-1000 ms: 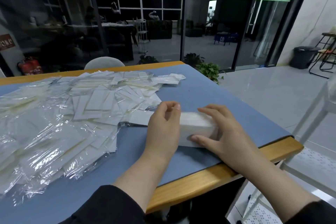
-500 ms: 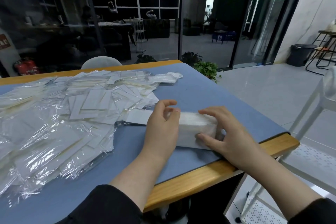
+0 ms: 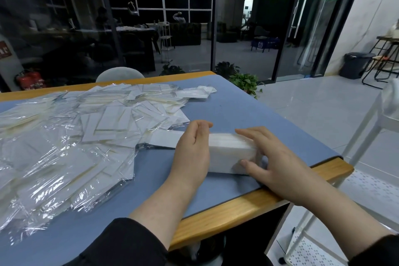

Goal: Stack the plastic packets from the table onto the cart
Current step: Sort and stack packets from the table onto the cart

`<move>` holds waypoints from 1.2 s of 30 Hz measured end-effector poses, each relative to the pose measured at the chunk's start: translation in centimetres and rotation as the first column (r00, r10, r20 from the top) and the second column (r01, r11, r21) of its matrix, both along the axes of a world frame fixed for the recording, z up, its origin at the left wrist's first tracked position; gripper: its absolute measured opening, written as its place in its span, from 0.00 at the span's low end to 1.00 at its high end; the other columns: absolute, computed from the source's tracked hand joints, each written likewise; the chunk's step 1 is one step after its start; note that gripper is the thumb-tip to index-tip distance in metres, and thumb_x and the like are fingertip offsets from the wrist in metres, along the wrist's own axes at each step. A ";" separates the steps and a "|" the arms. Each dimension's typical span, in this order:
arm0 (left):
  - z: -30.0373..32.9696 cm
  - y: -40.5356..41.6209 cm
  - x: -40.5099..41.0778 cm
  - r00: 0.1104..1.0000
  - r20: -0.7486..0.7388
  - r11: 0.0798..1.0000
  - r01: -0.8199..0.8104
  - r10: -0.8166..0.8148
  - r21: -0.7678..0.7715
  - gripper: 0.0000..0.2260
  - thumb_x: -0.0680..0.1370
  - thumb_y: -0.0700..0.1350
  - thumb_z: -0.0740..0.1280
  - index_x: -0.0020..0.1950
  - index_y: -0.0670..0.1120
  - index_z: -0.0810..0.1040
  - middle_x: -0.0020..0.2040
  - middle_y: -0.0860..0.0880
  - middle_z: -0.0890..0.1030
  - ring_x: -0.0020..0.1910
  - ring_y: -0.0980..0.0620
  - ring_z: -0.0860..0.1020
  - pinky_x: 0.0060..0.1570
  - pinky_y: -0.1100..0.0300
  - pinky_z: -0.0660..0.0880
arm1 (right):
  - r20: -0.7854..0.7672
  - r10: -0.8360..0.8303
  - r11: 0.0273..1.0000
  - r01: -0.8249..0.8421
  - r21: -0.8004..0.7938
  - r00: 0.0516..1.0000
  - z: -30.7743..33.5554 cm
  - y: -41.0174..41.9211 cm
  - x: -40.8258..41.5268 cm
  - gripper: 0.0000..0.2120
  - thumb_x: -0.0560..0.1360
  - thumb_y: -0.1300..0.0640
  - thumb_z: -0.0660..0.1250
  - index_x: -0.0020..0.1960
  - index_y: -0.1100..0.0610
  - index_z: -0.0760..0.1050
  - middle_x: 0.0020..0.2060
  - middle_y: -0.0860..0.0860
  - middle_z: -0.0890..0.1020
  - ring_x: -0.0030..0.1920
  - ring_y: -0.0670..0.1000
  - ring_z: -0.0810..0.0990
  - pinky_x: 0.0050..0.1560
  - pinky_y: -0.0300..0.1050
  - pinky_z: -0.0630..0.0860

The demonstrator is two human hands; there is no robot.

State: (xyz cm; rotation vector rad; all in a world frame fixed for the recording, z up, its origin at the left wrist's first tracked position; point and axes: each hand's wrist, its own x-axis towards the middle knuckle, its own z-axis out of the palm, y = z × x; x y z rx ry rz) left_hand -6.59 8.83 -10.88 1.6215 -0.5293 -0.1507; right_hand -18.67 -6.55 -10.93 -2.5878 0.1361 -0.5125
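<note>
A neat stack of white plastic packets [image 3: 230, 153] lies on the blue mat [image 3: 248, 112] near the table's right corner. My left hand [image 3: 192, 153] cups its left end, fingers curled over the top edge. My right hand [image 3: 276, 164] holds the right end, with fingers over the top and thumb on the near side. A wide loose heap of clear plastic packets [image 3: 75, 136] covers the mat to the left. The white cart [image 3: 367, 127] stands right of the table, its perforated shelf [image 3: 371, 185] below table height.
The wooden table edge [image 3: 237, 209] runs just in front of the stack. A grey chair back [image 3: 119, 73] shows behind the table, with potted plants [image 3: 244, 81] and glass walls beyond. A dark bin [image 3: 356, 65] and stools stand far right.
The stack stays on the mat between both hands. My left fingers have lifted slightly at the stack's top edge, and my right hand has shifted a little along its end.
</note>
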 end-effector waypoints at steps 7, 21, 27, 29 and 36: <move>0.2 0.6 -0.2 0.999 -0.030 0.989 0.027 -0.032 -0.144 0.24 0.77 0.69 0.52 0.64 0.59 0.74 0.58 0.54 0.80 0.59 0.59 0.77 0.60 0.63 0.70 | 0.132 -0.056 0.991 0.040 0.124 0.990 -0.1 0.0 0.4 0.23 0.77 0.61 0.70 0.67 0.42 0.73 0.57 0.34 0.74 0.57 0.38 0.73 0.55 0.27 0.67; 4.0 -1.1 -1.2 0.900 0.027 0.900 0.434 -0.435 0.041 0.17 0.76 0.40 0.74 0.62 0.49 0.75 0.53 0.55 0.85 0.53 0.58 0.82 0.53 0.64 0.76 | 0.197 -0.166 0.943 0.098 0.318 0.966 5.1 -1.7 -5.1 0.27 0.77 0.63 0.70 0.64 0.35 0.71 0.55 0.34 0.78 0.52 0.37 0.77 0.47 0.28 0.72; 7.2 -7.5 -4.3 0.819 0.081 0.823 0.567 -0.568 0.040 0.15 0.74 0.40 0.75 0.58 0.48 0.77 0.47 0.55 0.86 0.46 0.59 0.82 0.42 0.67 0.75 | 0.051 -0.216 0.906 0.181 0.382 0.975 9.1 -5.8 -10.9 0.30 0.74 0.56 0.76 0.71 0.40 0.70 0.58 0.40 0.76 0.47 0.40 0.82 0.48 0.36 0.79; 8.3 -10.3 -5.8 0.764 0.098 0.770 0.634 -0.638 0.072 0.19 0.71 0.45 0.76 0.60 0.48 0.77 0.51 0.53 0.86 0.50 0.57 0.83 0.44 0.66 0.76 | -0.016 -0.266 0.912 0.257 0.319 0.964 10.6 -7.7 -13.4 0.30 0.72 0.47 0.77 0.70 0.37 0.71 0.59 0.39 0.76 0.51 0.41 0.82 0.52 0.39 0.79; 10.1 -20.5 -10.9 0.650 0.152 0.667 0.729 -0.745 0.154 0.17 0.73 0.43 0.78 0.59 0.52 0.77 0.50 0.51 0.85 0.51 0.49 0.82 0.52 0.52 0.78 | -0.048 -0.476 0.869 0.478 0.130 0.878 13.0 -14.2 -19.4 0.12 0.75 0.54 0.74 0.56 0.43 0.79 0.40 0.37 0.80 0.38 0.45 0.78 0.38 0.45 0.74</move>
